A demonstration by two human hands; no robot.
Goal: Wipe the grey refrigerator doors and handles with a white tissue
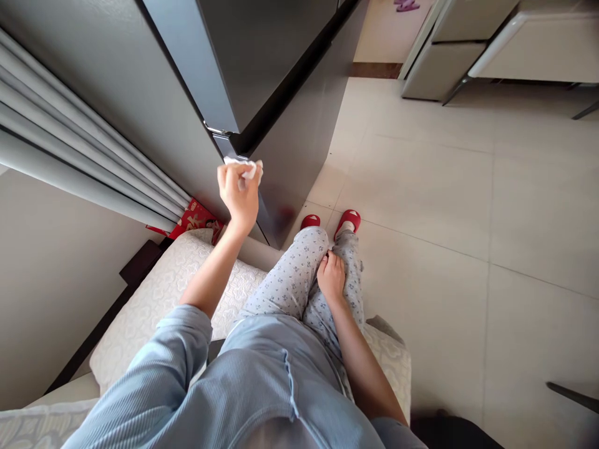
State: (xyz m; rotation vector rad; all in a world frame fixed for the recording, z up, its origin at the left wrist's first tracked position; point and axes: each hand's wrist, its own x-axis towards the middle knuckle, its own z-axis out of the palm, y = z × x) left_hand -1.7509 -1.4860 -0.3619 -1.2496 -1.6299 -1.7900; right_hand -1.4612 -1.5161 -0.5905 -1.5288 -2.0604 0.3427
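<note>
My left hand (238, 190) is raised and closed on a crumpled white tissue (248, 169), held against the lower corner of a dark grey refrigerator door (243, 68). My right hand (331, 276) rests on my knee, fingers curled into the patterned pyjama trousers (294, 274). I am sitting on a seat with a cream quilted cushion (163, 293), red slippers (349, 219) on my feet.
The refrigerator body (299, 156) stands right in front of my knees. Grey curtains (70, 143) hang at the left, with a red packet (194, 218) below them. Pale floor tiles (444, 206) spread to the right; light cabinets (468, 56) stand at the far right.
</note>
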